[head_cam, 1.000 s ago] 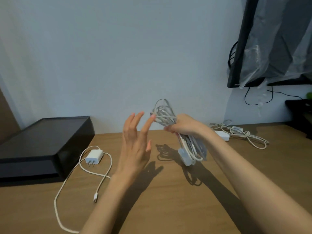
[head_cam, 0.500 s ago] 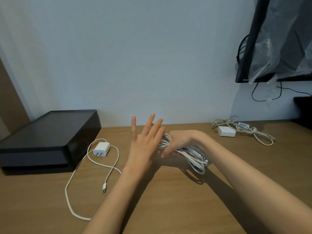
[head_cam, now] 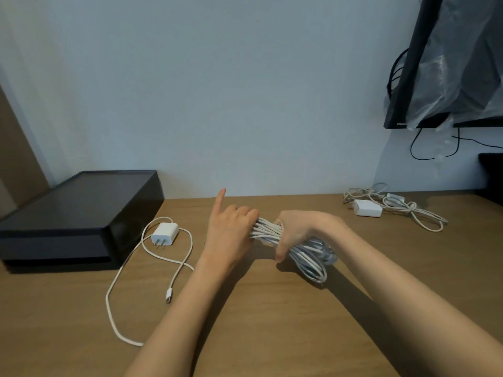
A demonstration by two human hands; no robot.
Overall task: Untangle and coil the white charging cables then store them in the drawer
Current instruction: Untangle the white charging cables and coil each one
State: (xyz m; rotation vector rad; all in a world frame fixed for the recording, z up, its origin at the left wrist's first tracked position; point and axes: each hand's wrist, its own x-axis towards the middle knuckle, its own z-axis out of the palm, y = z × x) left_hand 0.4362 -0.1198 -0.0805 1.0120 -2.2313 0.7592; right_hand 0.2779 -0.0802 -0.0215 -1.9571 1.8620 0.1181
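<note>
Both hands meet on the white cable bundle (head_cam: pixel 275 232) above the counter (head_cam: pixel 272 322). My left hand (head_cam: pixel 230 231) covers the bundle's near end, so I cannot see how its curled fingers grip; only the index finger points up. My right hand (head_cam: pixel 295 231) is clenched around the middle, coils spilling out to its right. Half a second ago my left fingers were spread open.

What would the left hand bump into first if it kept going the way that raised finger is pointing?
Probably the pale wall behind the desk. The left hand points its finger up and away; nothing shows in that line before the wall, though depth is hard to judge.
</note>
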